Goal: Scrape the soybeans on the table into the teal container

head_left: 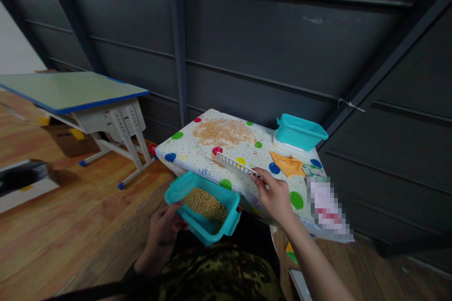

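Observation:
My left hand (163, 230) grips the near left side of a teal plastic basin (231, 201), held at the front edge of the table and slightly tilted. Soybeans (205, 206) lie in a heap inside it. In my right hand (274, 194) is a white slotted plastic strip (236, 165), slanting to the left just over the tablecloth. By the strip's far end sits a small patch of beans (219, 161). More beans (224, 131) are spread across the far left part of the table.
A patterned cloth (183, 146) covers the table. At its back right stands a second teal basin (302, 132), with an orange cloth (287, 163) in front. A dark panelled wall (275, 47) rises behind. To the left is a green-topped desk (77, 89).

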The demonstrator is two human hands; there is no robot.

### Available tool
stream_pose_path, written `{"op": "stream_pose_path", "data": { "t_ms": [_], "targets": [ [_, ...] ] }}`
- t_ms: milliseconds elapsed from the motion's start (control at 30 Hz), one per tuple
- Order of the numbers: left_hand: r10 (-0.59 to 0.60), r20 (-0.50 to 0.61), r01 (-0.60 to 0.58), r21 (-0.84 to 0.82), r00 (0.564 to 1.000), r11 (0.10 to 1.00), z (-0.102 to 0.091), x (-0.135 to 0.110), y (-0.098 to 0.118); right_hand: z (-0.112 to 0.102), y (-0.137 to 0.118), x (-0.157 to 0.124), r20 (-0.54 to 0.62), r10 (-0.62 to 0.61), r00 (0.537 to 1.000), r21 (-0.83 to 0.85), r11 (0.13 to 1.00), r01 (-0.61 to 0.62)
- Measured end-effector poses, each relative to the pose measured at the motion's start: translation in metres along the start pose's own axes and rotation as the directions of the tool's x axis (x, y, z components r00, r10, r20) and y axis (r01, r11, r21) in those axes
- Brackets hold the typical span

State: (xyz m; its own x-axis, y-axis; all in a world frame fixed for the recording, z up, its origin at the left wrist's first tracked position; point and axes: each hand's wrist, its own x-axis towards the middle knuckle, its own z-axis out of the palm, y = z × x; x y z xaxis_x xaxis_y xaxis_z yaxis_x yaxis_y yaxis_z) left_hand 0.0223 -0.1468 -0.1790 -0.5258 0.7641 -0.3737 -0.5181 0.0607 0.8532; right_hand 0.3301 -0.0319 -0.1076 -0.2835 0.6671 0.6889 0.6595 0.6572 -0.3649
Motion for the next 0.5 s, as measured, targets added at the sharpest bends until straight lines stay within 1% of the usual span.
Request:
{"op": "stream_pose_path", "data": {
  "t_ms": [100, 167, 267, 500],
  "targets": [
    [-0.032, 0.004, 0.032, 0.016, 0.999, 0.999, 0.006, -0.007, 0.011, -0.001, 0.001, -0.002, -0.012, 0.012, 1.0, -0.002, 1.0, -0.012],
    [-0.038, 0.001, 0.038, 0.021, 0.999, 0.999, 0.008, -0.009, 0.014, -0.002, 0.0, -0.004, -0.023, 0.01, 1.0, 0.001, 1.0, -0.01],
    [-0.015, -0.013, 0.015, 0.017, 1.0, 1.0, 0.008, -0.008, 0.012, -0.004, -0.002, -0.006, -0.028, 0.007, 1.0, 0.009, 1.0, -0.007],
    [0.029, 0.013, -0.029, 0.007, 0.999, 1.0, 0.003, -0.001, 0.002, -0.008, -0.006, -0.007, -0.014, 0.013, 1.0, 0.023, 1.0, -0.013]
  ]
}}
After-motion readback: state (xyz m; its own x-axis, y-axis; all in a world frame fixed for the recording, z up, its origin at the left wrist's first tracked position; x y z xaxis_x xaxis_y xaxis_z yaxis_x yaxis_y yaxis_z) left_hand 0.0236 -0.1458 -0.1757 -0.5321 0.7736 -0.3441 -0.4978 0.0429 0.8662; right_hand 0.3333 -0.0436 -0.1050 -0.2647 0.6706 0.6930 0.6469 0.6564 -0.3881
